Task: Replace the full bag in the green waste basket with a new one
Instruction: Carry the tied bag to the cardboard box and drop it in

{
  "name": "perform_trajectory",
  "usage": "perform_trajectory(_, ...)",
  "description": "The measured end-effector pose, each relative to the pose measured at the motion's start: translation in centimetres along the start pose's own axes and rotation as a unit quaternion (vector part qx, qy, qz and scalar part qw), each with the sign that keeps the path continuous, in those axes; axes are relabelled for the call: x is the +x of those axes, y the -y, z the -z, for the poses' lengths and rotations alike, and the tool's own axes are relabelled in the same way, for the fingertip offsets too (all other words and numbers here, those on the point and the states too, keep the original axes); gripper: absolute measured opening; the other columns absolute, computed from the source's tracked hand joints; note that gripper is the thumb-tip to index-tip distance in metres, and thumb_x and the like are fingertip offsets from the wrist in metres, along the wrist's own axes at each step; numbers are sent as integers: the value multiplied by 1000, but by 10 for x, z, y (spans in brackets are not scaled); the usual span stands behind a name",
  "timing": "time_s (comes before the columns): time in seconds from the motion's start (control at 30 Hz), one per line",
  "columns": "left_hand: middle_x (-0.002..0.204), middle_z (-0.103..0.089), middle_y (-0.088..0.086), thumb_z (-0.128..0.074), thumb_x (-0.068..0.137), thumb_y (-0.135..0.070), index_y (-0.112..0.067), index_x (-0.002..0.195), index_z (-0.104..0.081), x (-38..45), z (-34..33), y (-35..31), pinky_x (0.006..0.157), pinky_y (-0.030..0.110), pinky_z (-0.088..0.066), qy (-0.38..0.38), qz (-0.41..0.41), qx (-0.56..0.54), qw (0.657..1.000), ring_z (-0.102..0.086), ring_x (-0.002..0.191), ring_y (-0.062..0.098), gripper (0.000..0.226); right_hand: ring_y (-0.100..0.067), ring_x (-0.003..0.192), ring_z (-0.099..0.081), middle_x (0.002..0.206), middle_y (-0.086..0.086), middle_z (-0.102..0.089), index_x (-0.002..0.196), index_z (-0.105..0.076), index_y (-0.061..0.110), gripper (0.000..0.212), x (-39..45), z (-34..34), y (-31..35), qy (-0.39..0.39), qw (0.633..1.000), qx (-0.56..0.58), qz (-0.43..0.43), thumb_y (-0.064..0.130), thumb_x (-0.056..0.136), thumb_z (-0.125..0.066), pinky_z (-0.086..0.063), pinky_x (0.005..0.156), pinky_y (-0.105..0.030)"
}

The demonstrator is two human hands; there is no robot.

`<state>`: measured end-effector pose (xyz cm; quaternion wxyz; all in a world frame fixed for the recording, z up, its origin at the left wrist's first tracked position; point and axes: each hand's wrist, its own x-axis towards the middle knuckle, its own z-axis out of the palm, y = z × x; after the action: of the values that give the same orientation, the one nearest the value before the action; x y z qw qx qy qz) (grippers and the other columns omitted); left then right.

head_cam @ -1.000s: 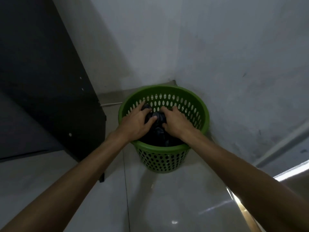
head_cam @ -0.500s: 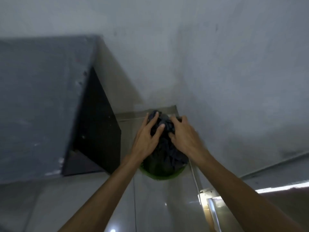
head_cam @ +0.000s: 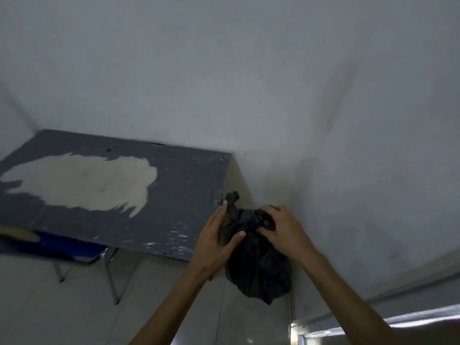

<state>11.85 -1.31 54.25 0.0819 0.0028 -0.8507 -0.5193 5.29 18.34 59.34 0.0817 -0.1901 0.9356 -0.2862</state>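
Observation:
A full black bag (head_cam: 257,267) hangs in the air in front of the wall corner, its gathered top bunched upward. My left hand (head_cam: 217,235) grips the bag's neck from the left, a twisted tail of plastic sticking up above the fingers. My right hand (head_cam: 282,227) clutches the bunched top from the right. The green waste basket is out of sight, hidden below the bag or outside the frame.
A grey table (head_cam: 174,195) with a large worn pale patch stands to the left, its right edge close to my left hand. A blue chair (head_cam: 74,247) with metal legs sits under it. White walls meet in the corner behind the bag. A bright door threshold (head_cam: 373,327) lies at lower right.
Both hands have lifted the black bag up out of the green basket. The view has tilted upward, so the basket has dropped out of sight and the tabletop has come into view.

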Motion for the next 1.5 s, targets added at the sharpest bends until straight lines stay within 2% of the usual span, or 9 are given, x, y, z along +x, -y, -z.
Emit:
perform_trajectory(0.23, 159, -19, -22, -59, 77, -75, -54, 149, -12, -76, 106, 33, 116, 46, -32, -113, 122, -52, 985, -26, 146, 8, 88, -22, 93, -55, 104, -3, -50, 123, -57, 29, 40, 24, -23, 137, 33, 992, 8, 119, 37, 85, -69, -39, 74, -26)
perform_trajectory(0.43, 155, -34, -13, -61, 86, -59, -34, 152, -28, -132, 219, 71, 108, 18, -34, -175, 147, -37, 973, -34, 142, 9, 78, -16, 88, -51, 103, -1, -52, 119, -57, 29, 37, 36, -80, 266, 84, 978, 24, 191, 38, 86, -68, -38, 75, -25)
perform_trajectory(0.53, 150, -42, -10, -64, 82, -61, -33, 149, -34, -170, 275, 96, 111, 28, -39, -229, 186, -124, 947, -42, 137, 12, 79, -9, 86, -57, 98, 3, -60, 112, -61, 23, 27, 30, -108, 336, 106, 968, 80, 213, 31, 87, -69, -45, 71, -19)
perform_trajectory(0.7, 145, -47, -8, -71, 76, -59, -31, 150, -33, -218, 372, 126, 108, 35, -43, -259, 233, -232, 908, -52, 127, 15, 88, -12, 94, -65, 103, 4, -68, 109, -62, 24, 21, 24, -159, 438, 157, 947, 160, 231, 29, 89, -67, -55, 86, -40)
perform_trajectory(0.9, 127, -56, -7, -74, 76, -51, -27, 135, -49, -260, 479, 145, 95, 28, -49, -308, 220, -230, 897, -58, 110, 9, 68, -16, 96, -67, 106, -3, -68, 109, -62, 17, 17, 31, -226, 541, 226, 918, 237, 225, 20, 93, -64, -54, 92, -43)
perform_trajectory(1.03, 119, -60, -11, -67, 88, -41, -25, 129, -54, -274, 532, 183, 87, 19, -49, -355, 213, -202, 887, -60, 108, 7, 46, -18, 97, -67, 106, -5, -67, 110, -62, 15, 17, 50, -284, 604, 265, 903, 249, 231, 18, 93, -63, -55, 90, -42)
perform_trajectory(1.2, 121, -68, 0, -54, 99, -33, -14, 128, -62, -274, 613, 254, 93, 25, -53, -421, 232, -127, 867, -65, 108, 15, 36, -18, 100, -66, 107, -3, -68, 110, -63, 16, 20, 96, -366, 678, 281, 891, 271, 231, 15, 90, -66, -55, 88, -35)
perform_trajectory(1.33, 114, -72, 4, -49, 102, -23, -9, 120, -69, -269, 690, 304, 81, 17, -53, -443, 254, -117, 852, -68, 101, 15, 30, -14, 94, -66, 102, 1, -68, 109, -63, 14, 20, 141, -429, 736, 292, 888, 289, 207, 14, 90, -67, -54, 73, -18)
perform_trajectory(1.5, 115, -68, -6, -67, 90, -37, -19, 121, -68, -263, 786, 349, 90, 21, -51, -456, 272, -190, 826, -64, 108, 11, 36, -8, 92, -67, 103, 3, -69, 114, -63, 14, 22, 193, -491, 815, 319, 876, 317, 174, 14, 92, -65, -53, 68, -12)
